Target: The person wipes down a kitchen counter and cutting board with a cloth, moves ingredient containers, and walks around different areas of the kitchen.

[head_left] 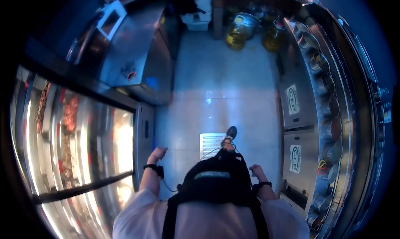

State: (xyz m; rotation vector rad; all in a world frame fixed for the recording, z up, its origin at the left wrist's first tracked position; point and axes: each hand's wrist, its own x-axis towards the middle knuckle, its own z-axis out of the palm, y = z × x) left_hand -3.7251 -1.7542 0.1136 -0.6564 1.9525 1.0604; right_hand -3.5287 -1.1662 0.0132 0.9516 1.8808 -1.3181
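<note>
My left hand [158, 153] hangs beside my body over the floor, near the lit display case [134, 143], its fingers curled and nothing visible in them. On the other side, my right hand [256, 170] is also at my side with curled fingers; what it may hold cannot be made out. Both wrists carry dark bands, and a cable runs from the left one to the black pack [221, 180] on my front. One dark shoe [232, 132] shows beyond the pack, beside a metal floor grate [207, 144].
A steel counter [129, 47] stands at the upper left. Large bottles of yellow liquid [236, 36] and a metal pot [249, 23] sit on the floor ahead. Along the right runs a steel unit [298, 101] topped with a row of round metal containers [320, 62].
</note>
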